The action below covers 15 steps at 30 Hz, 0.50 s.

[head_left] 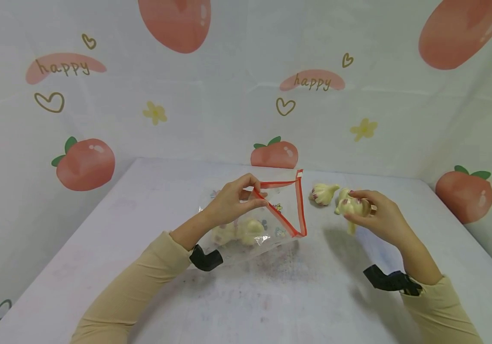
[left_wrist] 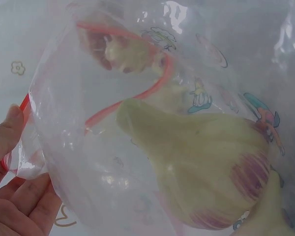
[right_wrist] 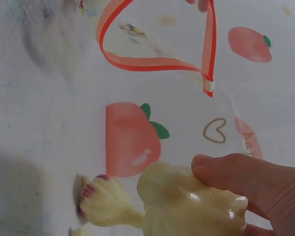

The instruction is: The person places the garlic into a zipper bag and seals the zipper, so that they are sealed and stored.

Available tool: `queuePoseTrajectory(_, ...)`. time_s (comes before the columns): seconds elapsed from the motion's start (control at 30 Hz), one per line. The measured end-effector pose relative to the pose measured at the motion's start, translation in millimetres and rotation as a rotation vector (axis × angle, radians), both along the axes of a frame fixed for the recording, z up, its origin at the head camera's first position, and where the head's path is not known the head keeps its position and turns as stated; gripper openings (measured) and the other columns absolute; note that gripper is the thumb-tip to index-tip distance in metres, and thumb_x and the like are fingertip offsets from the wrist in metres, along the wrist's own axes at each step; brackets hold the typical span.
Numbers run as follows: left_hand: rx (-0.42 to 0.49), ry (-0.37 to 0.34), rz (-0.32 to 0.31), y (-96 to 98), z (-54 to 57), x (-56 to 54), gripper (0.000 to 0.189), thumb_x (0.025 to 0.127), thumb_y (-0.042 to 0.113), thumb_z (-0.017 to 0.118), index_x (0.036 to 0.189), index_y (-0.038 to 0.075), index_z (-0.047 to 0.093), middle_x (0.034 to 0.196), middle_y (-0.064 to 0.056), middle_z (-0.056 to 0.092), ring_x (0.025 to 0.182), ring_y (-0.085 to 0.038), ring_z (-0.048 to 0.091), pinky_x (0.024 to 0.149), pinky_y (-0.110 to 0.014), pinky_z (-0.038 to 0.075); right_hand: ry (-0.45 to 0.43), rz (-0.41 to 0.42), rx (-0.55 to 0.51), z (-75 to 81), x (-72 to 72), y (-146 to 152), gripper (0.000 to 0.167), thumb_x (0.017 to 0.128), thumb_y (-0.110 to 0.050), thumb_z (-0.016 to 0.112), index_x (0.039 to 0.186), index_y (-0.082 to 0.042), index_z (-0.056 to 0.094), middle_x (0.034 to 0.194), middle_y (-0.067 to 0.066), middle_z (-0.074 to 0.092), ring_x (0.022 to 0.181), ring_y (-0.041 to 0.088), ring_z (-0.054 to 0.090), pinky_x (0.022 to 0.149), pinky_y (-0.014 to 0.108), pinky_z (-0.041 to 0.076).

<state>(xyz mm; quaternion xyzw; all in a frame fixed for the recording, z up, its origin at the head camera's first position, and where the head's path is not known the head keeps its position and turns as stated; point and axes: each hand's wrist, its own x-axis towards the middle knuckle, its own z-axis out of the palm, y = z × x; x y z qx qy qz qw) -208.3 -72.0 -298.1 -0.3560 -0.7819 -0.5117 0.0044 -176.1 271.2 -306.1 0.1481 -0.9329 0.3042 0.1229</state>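
Note:
My left hand pinches the red-edged rim of a clear zip bag, whose mouth gapes toward the right. Inside the bag lie garlic bulbs; one with purple streaks shows large through the plastic in the left wrist view. To the right of the bag, my right hand grips a pale garlic bulb between thumb and fingers, raised over the table. Another garlic bulb rests on the table between the bag mouth and that hand, its purple base visible in the right wrist view.
The white table runs back to a hanging cloth printed with peaches, hearts and flowers. Similar cloth rises along both sides. Black straps sit on both wrists, over beige sleeves.

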Motion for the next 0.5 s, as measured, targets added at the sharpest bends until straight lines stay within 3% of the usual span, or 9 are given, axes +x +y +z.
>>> queuePoseTrajectory(0.5,-0.006,0.012,0.009,0.0,-0.8,-0.5,0.026,0.083,0.007,0.069,0.099,0.004,0.048,0.097,-0.011,0.06,0.089,-0.022,0.071,0.082,-0.029,0.051,0.031,0.025,-0.017,3.8,1.7,-10.3,0.047,0.076,-0.009,0.076,0.118,0.002,0.057,0.116,0.025,0.057,0.104,0.034,0.051,0.084,0.062,0.046)
